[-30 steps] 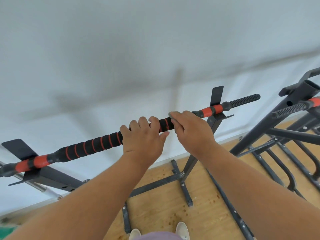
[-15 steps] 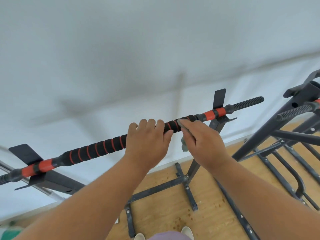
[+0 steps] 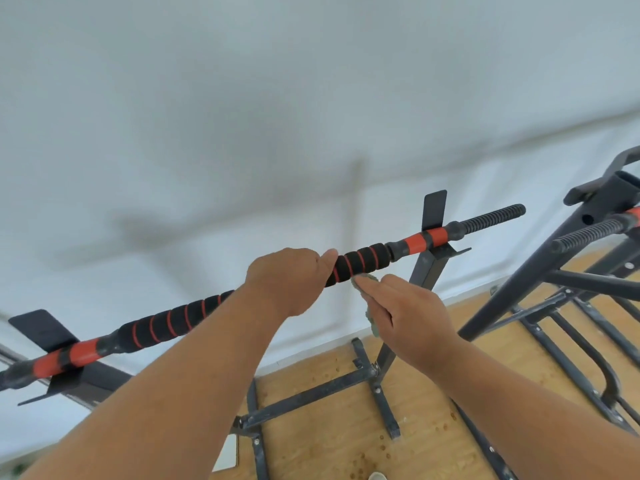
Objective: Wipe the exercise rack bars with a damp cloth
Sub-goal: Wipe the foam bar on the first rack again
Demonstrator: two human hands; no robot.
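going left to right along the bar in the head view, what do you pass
left orange band → left foam grip → left hand → cloth under the right hand → right orange band → ribbed bar end

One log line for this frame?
left hand grips black-and-red foam bar | right hand presses grey-green cloth under bar | step: wiping
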